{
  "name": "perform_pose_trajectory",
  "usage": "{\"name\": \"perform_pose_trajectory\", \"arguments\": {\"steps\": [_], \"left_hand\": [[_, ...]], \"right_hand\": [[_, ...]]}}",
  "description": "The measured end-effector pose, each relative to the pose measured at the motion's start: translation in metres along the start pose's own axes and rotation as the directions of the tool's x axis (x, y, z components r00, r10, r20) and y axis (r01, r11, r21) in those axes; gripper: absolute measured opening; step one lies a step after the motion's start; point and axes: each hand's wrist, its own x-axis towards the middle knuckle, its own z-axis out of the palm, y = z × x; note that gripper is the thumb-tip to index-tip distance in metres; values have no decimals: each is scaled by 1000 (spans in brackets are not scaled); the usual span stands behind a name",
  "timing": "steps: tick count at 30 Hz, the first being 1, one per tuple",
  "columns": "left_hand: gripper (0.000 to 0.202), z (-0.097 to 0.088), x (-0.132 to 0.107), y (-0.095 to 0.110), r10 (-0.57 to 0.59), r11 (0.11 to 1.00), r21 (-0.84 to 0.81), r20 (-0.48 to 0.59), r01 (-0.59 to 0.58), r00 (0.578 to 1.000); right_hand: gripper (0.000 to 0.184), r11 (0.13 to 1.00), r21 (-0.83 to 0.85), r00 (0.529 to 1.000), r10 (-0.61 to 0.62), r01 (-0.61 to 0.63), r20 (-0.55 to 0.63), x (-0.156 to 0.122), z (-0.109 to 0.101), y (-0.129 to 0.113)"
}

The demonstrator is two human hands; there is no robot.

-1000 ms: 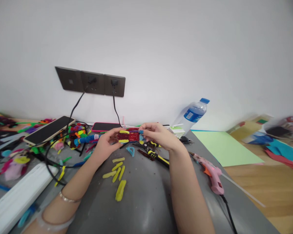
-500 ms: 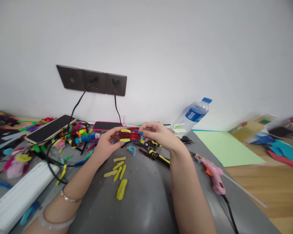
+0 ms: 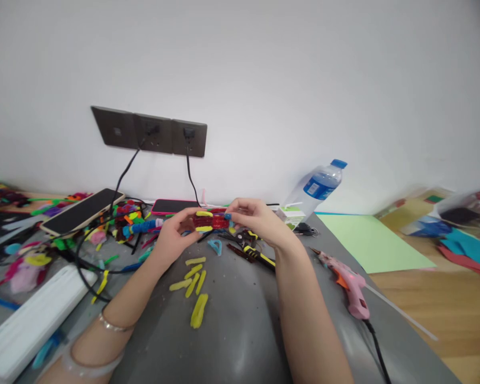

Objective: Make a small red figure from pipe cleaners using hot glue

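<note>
Between my two hands is a red pipe-cleaner figure point(image 3: 219, 221) with yellow strips along its left part and a blue bit at its right end. My left hand point(image 3: 176, 232) grips its left end, fingers curled and partly hidden. The thumb and fingers of my right hand point(image 3: 251, 220) pinch the right end by the blue bit. Below them on the grey table lie several short yellow pipe-cleaner pieces point(image 3: 192, 272) and a thicker folded yellow piece point(image 3: 199, 311). A light-blue loop point(image 3: 215, 246) and yellow-and-black pliers point(image 3: 260, 257) rest close under my hands.
At right lie a pink glue gun point(image 3: 354, 296) with a black cord and a green sheet point(image 3: 378, 242). A water bottle point(image 3: 324, 184) leans against the wall. Phones point(image 3: 84, 212), a white power strip point(image 3: 36, 320), black cables and colourful pipe-cleaner crafts crowd the left.
My right hand and forearm have shifted very slightly left. Both hands still hold the red figure, and the things on the table stay as they were.
</note>
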Motion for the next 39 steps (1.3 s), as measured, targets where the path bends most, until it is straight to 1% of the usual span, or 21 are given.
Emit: {"name": "perform_pose_trajectory", "arguments": {"steps": [5, 11, 17, 24, 28, 31, 33, 37, 39], "left_hand": [[43, 0, -1, -2, -1, 1000, 20, -1, 1, 1000], [42, 1, -1, 0, -4, 1000, 15, -5, 4, 1000], [42, 1, -2, 1, -8, 1000, 22, -4, 8, 1000], [43, -1, -1, -4, -1, 999, 35, 6, 1, 1000], [42, -1, -2, -4, 5, 999, 34, 12, -5, 1000], [41, 0, -2, -1, 3, 1000, 30, 13, -3, 1000], [42, 1, -1, 0, -1, 1000, 22, 9, 1, 1000], [42, 0, 0, 0, -23, 1000, 12, -7, 24, 1000], [43, -2, 1, -2, -58, 998, 5, 22, 58, 998]], "right_hand": [[16, 1000, -11, 1000, -7, 6, -13, 0, 0, 2], [20, 996, 88, 999, -1, 4, -37, 0, -2, 3], [22, 999, 36, 1000, 1, 0, -26, 0, -2, 4], [21, 1000, 5, 1000, 17, -17, -25, 2, -1, 7], [23, 998, 59, 1000, 13, -12, -21, 0, -2, 3], [27, 992, 123, 999, 39, -35, -29, -2, -3, 1], [27, 990, 136, 998, 47, -41, -44, -3, -4, -1], [22, 997, 66, 998, 41, -38, -45, -5, -8, -3], [22, 998, 36, 998, 50, -49, -40, -6, -11, -4]]}}
